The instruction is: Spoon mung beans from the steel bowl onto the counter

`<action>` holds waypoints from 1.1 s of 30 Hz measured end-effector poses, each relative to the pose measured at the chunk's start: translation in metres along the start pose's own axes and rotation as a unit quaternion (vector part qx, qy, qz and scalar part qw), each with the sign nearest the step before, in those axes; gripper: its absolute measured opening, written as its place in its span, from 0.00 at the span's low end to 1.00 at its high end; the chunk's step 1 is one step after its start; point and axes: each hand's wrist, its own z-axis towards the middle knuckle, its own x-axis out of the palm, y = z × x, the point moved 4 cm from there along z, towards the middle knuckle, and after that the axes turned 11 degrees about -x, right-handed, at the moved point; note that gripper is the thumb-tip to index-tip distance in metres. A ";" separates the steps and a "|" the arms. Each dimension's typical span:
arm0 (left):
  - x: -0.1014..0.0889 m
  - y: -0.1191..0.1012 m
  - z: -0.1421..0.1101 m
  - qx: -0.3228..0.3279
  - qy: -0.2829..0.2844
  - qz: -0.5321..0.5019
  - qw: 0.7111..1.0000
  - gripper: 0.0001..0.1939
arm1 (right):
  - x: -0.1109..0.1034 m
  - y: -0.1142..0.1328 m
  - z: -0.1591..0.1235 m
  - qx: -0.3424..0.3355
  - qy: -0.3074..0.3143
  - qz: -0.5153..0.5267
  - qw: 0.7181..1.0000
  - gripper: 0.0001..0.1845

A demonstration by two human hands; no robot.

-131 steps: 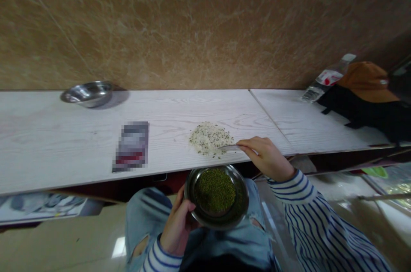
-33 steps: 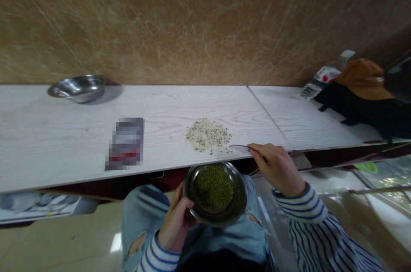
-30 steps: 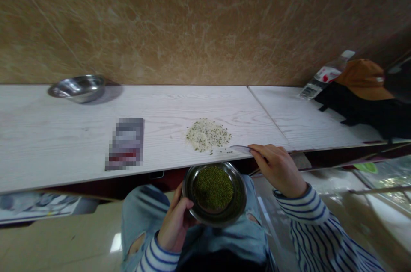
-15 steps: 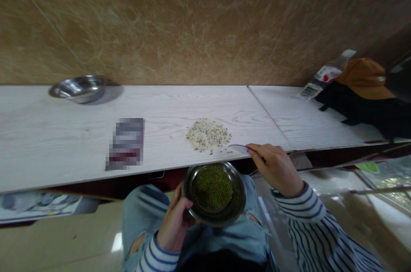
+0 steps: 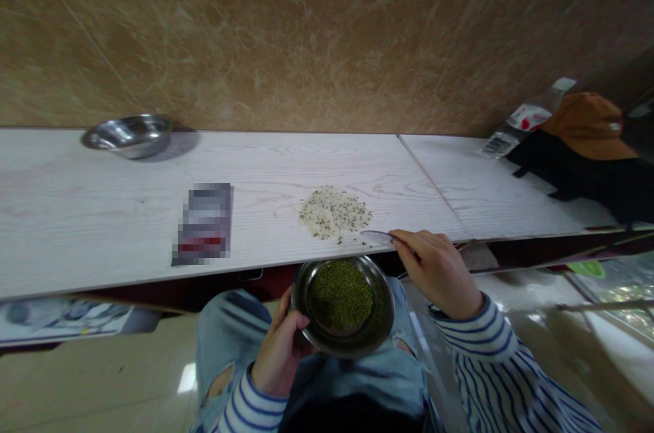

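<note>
My left hand [image 5: 283,350] is closed on the left rim of a steel bowl [image 5: 387,324], held over my lap just below the counter's front edge. Green mung beans [image 5: 341,295] cover the bottom of the bowl. Between the fingers of my right hand [image 5: 434,268] is the handle of a clear plastic spoon [image 5: 377,237]. The spoon's tip points left, low over the counter by the lower right side of a flat pile of white rice grains [image 5: 332,212]. Green beans are mixed through that pile, and a few lie loose near the spoon's tip.
On the pale wooden counter [image 5: 255,154], a second steel bowl [image 5: 130,136] stands at the back left. A blurred-out flat object [image 5: 204,223] lies left of the pile. To the right are a clear bottle [image 5: 528,118], a brown cap [image 5: 587,123] and dark cloth [image 5: 567,171].
The whole view has shifted slightly. The spoon's tip has moved a little to the left, closer beneath the pile. My left hand keeps its grip on the bowl.
</note>
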 end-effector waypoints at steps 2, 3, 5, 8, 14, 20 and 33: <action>0.000 0.000 0.000 0.004 0.003 -0.001 1.000 0.34 | -0.001 -0.002 -0.003 0.002 -0.002 0.000 1.000 0.13; 0.000 0.000 0.000 0.004 0.006 -0.001 1.000 0.34 | -0.001 -0.003 -0.004 0.002 -0.002 0.000 1.000 0.12; 0.000 0.001 0.000 0.002 0.008 0.000 1.000 0.34 | -0.002 -0.003 -0.006 -0.001 -0.004 0.001 1.000 0.12; 0.001 0.001 0.000 0.002 0.006 0.006 1.000 0.34 | -0.004 -0.002 -0.008 -0.006 -0.007 0.009 1.000 0.11; 0.002 0.001 0.000 0.001 0.008 0.007 1.000 0.34 | -0.006 -0.001 -0.009 -0.011 -0.010 0.010 1.000 0.11; 0.003 0.001 0.001 -0.007 0.010 0.004 1.000 0.34 | -0.007 -0.001 -0.011 -0.011 -0.007 0.021 1.000 0.12; 0.009 0.001 -0.003 -0.001 0.010 0.000 1.000 0.35 | -0.009 0.002 -0.011 -0.014 0.008 0.036 0.999 0.12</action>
